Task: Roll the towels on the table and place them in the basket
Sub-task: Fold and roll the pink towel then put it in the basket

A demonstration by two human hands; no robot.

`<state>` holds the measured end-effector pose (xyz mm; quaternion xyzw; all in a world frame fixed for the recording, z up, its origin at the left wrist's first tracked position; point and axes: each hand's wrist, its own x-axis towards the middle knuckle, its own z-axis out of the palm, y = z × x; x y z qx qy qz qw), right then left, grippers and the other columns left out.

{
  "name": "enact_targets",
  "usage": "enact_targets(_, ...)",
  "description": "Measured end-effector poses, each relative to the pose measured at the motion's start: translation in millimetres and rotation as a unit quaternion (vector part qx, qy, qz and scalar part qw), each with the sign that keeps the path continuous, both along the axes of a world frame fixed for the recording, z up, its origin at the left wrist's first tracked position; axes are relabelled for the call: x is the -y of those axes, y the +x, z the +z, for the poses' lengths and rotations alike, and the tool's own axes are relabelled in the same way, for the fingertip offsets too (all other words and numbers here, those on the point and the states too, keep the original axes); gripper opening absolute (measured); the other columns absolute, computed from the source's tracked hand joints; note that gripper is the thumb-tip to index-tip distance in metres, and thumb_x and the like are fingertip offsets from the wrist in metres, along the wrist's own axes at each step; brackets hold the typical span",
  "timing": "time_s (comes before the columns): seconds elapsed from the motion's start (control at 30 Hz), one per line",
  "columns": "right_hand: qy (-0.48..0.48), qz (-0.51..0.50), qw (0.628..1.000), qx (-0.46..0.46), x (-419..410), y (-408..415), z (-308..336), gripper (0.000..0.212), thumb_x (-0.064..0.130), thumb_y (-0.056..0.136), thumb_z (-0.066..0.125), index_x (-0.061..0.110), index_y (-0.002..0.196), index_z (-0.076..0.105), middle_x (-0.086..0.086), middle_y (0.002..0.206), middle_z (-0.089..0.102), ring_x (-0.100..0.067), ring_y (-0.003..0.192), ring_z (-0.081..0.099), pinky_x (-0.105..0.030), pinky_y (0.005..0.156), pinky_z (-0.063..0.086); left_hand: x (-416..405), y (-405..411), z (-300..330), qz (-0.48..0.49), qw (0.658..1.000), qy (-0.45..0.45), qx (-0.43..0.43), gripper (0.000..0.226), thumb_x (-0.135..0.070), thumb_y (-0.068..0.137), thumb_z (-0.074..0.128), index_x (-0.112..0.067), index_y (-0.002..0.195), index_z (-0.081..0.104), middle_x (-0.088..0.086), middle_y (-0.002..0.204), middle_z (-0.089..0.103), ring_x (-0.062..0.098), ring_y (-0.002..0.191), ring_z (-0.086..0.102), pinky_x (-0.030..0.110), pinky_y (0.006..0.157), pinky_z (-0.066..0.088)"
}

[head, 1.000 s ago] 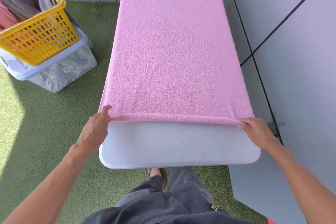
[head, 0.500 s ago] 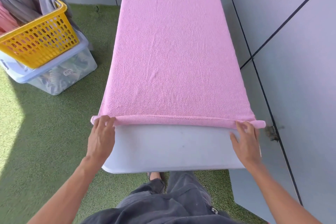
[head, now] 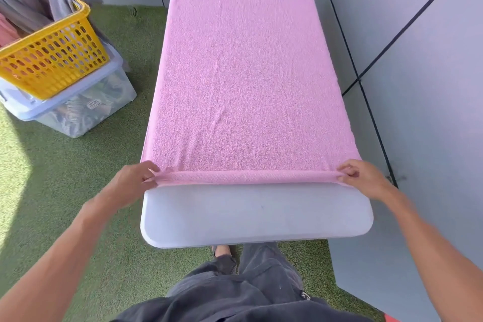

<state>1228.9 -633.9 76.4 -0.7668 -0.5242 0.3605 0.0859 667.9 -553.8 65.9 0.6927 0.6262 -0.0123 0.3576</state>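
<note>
At near edge of white table (head: 256, 217): L hand (head: 130, 183) and R hand (head: 363, 178) set well apart, each pinching one end of narrow rolled hem of pink towel (head: 248, 81). Rest of towel lies flat along tabletop. Yellow basket (head: 49, 65) w/ grey cloth sits on clear bin (head: 78, 112), on green turf at left.
</note>
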Motion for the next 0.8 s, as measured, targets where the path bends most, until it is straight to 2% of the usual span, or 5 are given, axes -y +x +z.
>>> enact_targets(0.07,0.041,-0.061,0.997,-0.01,-4.1,-6.4,-3.2,0.017,0.009,0.081,0.074,0.02,0.087,0.064,-0.005,0.087,0.066,-0.023,0.083,0.061,-0.024,0.07,0.046,-10.9,-0.9,3.7,0.032,0.999,-0.025,0.019,0.033,-0.015,0.079,0.076,-0.018,0.107,0.057,0.0,0.094,0.07,0.015,0.083,0.067,0.035,0.079,0.055)
enact_targets(0.17,0.138,-0.049,0.977,0.154,7.2,-22.1,-19.3,0.015,0.015,0.083,0.071,0.029,0.08,0.066,0.001,0.092,0.059,-0.026,0.094,0.052,-0.044,0.09,0.043,-13.7,4.0,5.1,0.081,0.996,0.021,0.043,0.019,-0.018,0.077,0.078,-0.014,0.088,0.063,0.0,0.089,0.065,0.016,0.082,0.063,0.025,0.071,0.048)
enact_targets(0.37,0.194,0.014,0.941,0.276,45.3,-46.2,-36.9,0.037,0.017,0.082,0.072,0.012,0.118,0.065,-0.01,0.115,0.05,-0.032,0.11,0.041,-0.042,0.098,0.035,41.1,25.8,-22.7,-0.017,0.942,0.318,-0.105,0.021,-0.004,0.08,0.073,-0.006,0.1,0.069,0.013,0.105,0.055,0.031,0.091,0.047,0.045,0.072,0.048)
enact_targets(0.5,0.187,-0.004,0.956,0.224,27.1,-41.3,-45.0,0.034,0.0,0.083,0.068,0.002,0.116,0.064,-0.015,0.111,0.052,-0.034,0.11,0.041,-0.046,0.104,0.035,48.0,36.0,-32.0,-0.024,0.947,0.297,-0.125,0.041,-0.006,0.077,0.075,-0.002,0.114,0.057,0.016,0.114,0.052,0.034,0.098,0.05,0.047,0.075,0.051)
enact_targets(0.8,0.085,0.105,0.977,0.164,17.0,-8.3,-27.8,0.018,0.004,0.091,0.059,0.005,0.108,0.066,-0.012,0.099,0.062,-0.032,0.097,0.054,-0.041,0.09,0.04,9.4,20.2,-17.1,-0.031,0.976,0.186,-0.104,0.017,-0.009,0.091,0.06,-0.009,0.107,0.065,0.007,0.104,0.065,0.031,0.1,0.055,0.042,0.079,0.043)
